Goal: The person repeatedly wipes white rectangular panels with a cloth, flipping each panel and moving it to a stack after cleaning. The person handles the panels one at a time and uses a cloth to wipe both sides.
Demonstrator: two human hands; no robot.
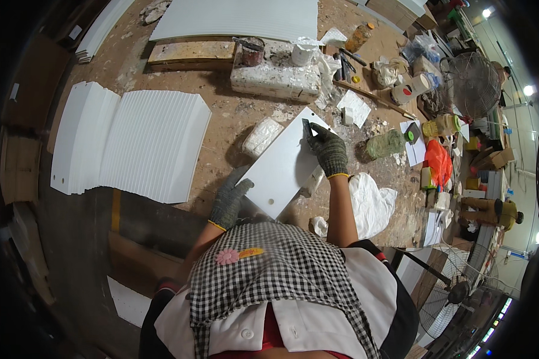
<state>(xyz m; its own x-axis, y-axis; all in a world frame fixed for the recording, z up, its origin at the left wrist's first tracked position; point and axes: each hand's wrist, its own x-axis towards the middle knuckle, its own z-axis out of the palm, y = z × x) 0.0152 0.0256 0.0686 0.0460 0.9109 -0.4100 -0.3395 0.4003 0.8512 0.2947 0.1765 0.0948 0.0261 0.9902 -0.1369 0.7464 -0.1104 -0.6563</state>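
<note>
A white rectangular panel (pixel 284 163) lies tilted on the stained workbench (pixel 221 119) right in front of me. My left hand (pixel 229 200), in a grey knit glove, presses on the panel's near left corner. My gloved right hand (pixel 328 149) rests on the panel's far right edge and grips a small dark flat tool (pixel 306 127) whose tip touches the panel. A small hole shows near the panel's near end.
A fanned stack of white panels (pixel 132 143) lies at left, a big white sheet (pixel 239 19) at the far edge. A paint-stained block (pixel 275 78) with a tin, bottles, tape rolls, crumpled white cloth (pixel 371 200) and a cage fan (pixel 470 84) crowd the right.
</note>
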